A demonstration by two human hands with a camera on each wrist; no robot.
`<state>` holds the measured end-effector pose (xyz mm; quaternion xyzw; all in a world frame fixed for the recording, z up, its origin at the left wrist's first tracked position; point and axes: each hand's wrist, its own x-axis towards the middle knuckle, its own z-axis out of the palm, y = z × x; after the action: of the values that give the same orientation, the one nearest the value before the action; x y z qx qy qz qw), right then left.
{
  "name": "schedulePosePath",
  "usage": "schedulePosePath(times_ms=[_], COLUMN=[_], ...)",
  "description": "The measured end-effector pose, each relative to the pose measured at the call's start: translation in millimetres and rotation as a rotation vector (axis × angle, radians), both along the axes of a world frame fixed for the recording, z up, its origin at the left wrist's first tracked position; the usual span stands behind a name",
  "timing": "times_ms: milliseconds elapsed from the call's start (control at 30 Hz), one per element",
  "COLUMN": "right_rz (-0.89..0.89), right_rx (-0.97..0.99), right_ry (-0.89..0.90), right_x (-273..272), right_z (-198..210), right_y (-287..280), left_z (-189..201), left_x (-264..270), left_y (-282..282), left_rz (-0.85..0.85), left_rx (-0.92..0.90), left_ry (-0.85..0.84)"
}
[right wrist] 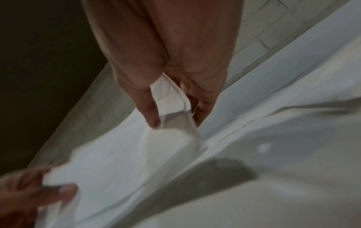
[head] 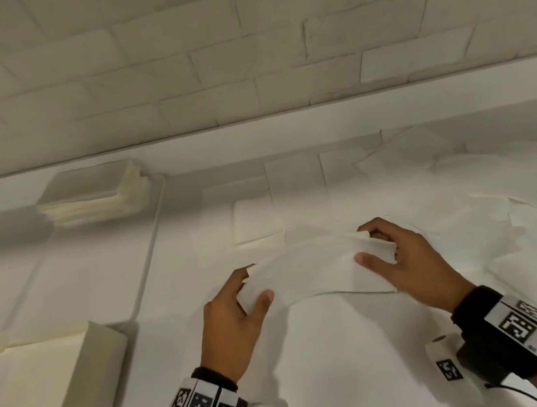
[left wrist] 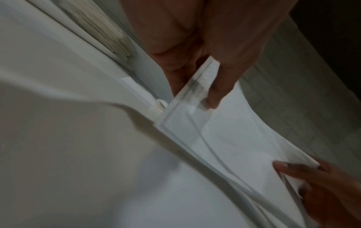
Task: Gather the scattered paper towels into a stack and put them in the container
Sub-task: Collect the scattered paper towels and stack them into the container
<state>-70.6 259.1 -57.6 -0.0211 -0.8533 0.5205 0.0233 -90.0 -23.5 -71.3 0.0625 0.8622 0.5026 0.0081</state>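
A thin stack of white paper towels [head: 313,272] is held just above the table at centre, bowed upward in the middle. My left hand [head: 254,285] pinches its left end, thumb on top and fingers beneath. My right hand [head: 363,243] pinches the right end the same way. The left wrist view shows my left hand [left wrist: 197,92] pinching the layered edge of the stack [left wrist: 224,138]. In the right wrist view, my right hand [right wrist: 175,117] clamps the stack's folded end [right wrist: 168,95]. Several loose towels [head: 255,218] lie flat beyond the hands.
A shallow white tray [head: 152,239] lies at the left, with a neat pile of towels [head: 95,198] in its far corner. A thick block of towels [head: 53,368] sits at the near left. More loose towels [head: 424,155] cover the right side. A white brick wall rises behind.
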Motion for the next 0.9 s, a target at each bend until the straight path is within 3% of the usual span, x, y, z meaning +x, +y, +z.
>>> schedulePosePath(times_ms=[100, 167, 300, 433, 567, 667, 767, 833, 900], right_rz=[-0.016, 0.023, 0.106, 0.111, 0.059, 0.103, 0.283, 0.352, 0.285], right_rx=[-0.045, -0.058, -0.074, -0.131, -0.103, 0.139, 0.333, 0.242, 0.048], right_ry=[-0.005, -0.033, -0.079, -0.054, -0.157, 0.011, 0.096, 0.071, 0.074], right_x=[-5, -3, -1, -1, 5, 10, 9, 6, 5], right_z=[2, -2, -7, 3, 2, 23, 72, 88, 93], right_y=[6, 6, 1, 3, 11, 17, -11, -33, -44], left_z=[-1, -5, -8, 1, 7, 42, 102, 137, 163], left_x=[-7, -5, -9, -9, -8, -18, -25, -29, -34], left_y=[-5, -3, 3, 10, 4, -3, 16, 33, 40], left_rz=[0.099, 0.075, -0.008, -0.127, -0.177, -0.286, -0.512, -0.586, -0.569], left_rx=[0.129, 0.154, 0.001, 0.024, 0.012, -0.257, -0.621, -0.698, -0.63], left_ry=[-0.156, -0.292, -0.172, -0.081, -0.04, 0.255, 0.515, 0.548, 0.542])
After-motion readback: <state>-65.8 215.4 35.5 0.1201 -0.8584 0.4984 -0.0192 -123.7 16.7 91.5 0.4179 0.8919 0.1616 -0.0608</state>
